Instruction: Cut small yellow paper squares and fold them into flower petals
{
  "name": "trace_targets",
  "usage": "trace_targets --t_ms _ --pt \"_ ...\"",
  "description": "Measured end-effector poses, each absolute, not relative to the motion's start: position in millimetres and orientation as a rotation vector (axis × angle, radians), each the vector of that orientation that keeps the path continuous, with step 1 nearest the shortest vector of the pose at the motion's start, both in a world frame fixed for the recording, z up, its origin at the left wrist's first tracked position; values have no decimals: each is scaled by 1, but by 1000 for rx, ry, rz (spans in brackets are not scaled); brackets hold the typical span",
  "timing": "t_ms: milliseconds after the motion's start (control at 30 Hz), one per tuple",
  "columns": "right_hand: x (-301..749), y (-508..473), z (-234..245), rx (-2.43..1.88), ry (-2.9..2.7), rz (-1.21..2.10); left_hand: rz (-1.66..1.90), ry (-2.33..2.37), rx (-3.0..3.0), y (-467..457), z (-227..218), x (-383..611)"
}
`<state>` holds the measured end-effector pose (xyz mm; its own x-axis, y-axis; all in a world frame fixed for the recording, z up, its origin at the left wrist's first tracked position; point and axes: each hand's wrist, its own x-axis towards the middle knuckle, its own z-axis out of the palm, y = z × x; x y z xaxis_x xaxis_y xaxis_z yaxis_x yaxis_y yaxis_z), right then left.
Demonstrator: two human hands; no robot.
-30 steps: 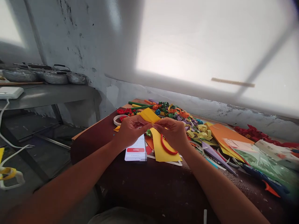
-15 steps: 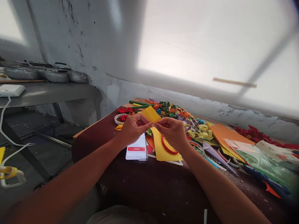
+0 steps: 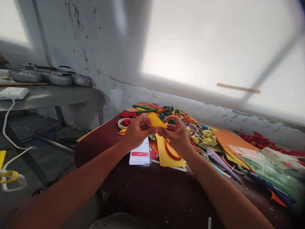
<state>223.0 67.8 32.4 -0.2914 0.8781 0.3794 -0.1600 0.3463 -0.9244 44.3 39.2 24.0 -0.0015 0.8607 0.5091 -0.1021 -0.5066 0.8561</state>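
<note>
Between my two hands is a small piece of yellow paper, bent along its lower edge and raised above the table. My left hand pinches its left side, thumb and fingers together. On the other side, my right hand grips the lower right edge with thumb and fingertips. The thumbs nearly meet at the middle. Below the hands lie a lit phone, a larger yellow sheet and a red ring, which is partly hidden by my right hand.
The dark brown table holds yellow paper loops, red paper flowers, a white tape roll, orange sheets and a clear plastic packet. A grey table at left bears wrapped pots.
The yellow paper has tilted and folded down towards me, showing less of its height. My right fingers have lifted and spread along its right edge. The view has shifted slightly.
</note>
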Motion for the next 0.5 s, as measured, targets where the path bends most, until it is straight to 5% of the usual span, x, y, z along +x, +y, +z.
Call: trace_targets --t_ms 500 --pt "226 65 40 -710 -1477 1255 1629 813 1685 36 14 49"
